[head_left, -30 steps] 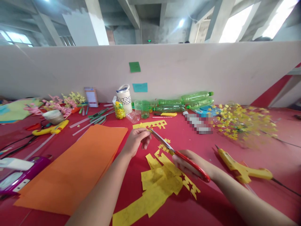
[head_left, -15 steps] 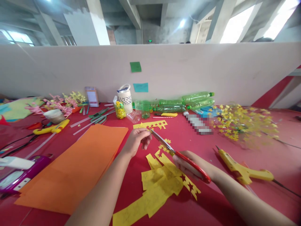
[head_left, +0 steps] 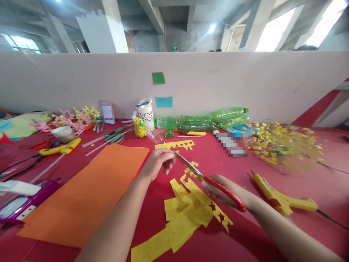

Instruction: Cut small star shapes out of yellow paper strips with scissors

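My left hand (head_left: 161,162) is closed in a pinch on a small bit of yellow paper (head_left: 173,152), mostly hidden by the fingers. Red-handled scissors (head_left: 225,193) are in my right hand (head_left: 233,187), their blade tips touching or very near that bit. Below the blades lies a small heap of cut-out yellow stars (head_left: 192,170). Nearer me, yellow paper strips (head_left: 188,216) overlap in a pile, some with star-shaped holes. A punched-out yellow strip (head_left: 177,144) rests just beyond my left hand.
Orange sheets (head_left: 89,193) lie to the left, beside a purple device (head_left: 32,200) and a yellow glue gun (head_left: 60,148). On the right are another glue gun (head_left: 283,198) and yellow star sprays (head_left: 280,143). Green bottles (head_left: 201,123), a white cup (head_left: 145,113) and a cutter (head_left: 196,134) line the back.
The scissors' handles have shifted very slightly right and down with my right hand. My left hand keeps its pinch in nearly the same place.
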Demonstrator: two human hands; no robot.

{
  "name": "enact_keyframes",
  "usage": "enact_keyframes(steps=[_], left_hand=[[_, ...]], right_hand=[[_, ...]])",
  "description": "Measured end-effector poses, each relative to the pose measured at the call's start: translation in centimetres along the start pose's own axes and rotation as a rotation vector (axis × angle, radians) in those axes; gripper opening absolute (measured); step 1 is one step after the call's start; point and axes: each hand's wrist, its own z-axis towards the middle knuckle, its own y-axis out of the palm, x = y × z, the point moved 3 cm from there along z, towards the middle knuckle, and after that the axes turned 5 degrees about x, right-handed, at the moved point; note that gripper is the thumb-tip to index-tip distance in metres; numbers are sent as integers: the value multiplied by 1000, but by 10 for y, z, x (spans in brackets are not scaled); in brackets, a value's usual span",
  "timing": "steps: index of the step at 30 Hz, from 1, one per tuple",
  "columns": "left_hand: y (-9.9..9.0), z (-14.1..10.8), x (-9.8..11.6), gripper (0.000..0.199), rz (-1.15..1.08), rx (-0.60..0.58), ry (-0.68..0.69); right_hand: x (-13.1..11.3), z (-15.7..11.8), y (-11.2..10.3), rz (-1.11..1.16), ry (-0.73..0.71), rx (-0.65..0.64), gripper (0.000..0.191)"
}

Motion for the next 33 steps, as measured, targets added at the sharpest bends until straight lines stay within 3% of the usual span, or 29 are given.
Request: enact_keyframes(steps=[17, 33], left_hand=[[-1, -1, 2, 24, 25, -12, -22], [9, -2, 2, 27, 131, 52, 156]], right_hand=[[7, 2, 2, 45, -10, -7, 43], [3, 1, 9, 216, 13, 62, 47]])
